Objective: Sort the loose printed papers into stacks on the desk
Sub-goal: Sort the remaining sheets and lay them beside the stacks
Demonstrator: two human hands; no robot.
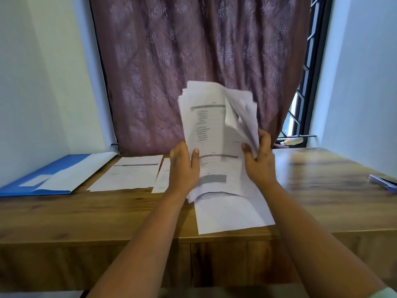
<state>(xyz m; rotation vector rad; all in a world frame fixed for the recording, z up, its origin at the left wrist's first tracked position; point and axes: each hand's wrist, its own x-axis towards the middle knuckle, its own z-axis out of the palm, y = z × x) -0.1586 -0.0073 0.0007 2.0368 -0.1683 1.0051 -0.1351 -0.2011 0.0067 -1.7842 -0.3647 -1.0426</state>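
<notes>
A wooden desk (322, 168) below a drawn purple curtain (193, 50) is seen partway through a paper sort, with an open blue folder (32, 179) laid at its far left, one stack of printed sheets (129, 173) beside that, and a second, narrower stack (162, 177) just right of it and partly hidden by the left hand (184, 166). A bundle of loose papers (206, 125) is held upright over the middle of the desk, above a printed sheet (232, 209) lying flat at the near edge. The bundle's left edge is clamped by the left hand, thumb across the front and fingers behind, while several curled sheets (242, 117) are pinched and peeled off to the right by the right hand (257, 155). A pen (382, 182) is seen well apart at the far right. For the step to go well, it is judged that one sheet alone should be separated, its heading read before release, and the remaining bundle kept squared by a firm left grip so that nothing slips; the peeled sheets are blurred, so their count cannot be told.
</notes>
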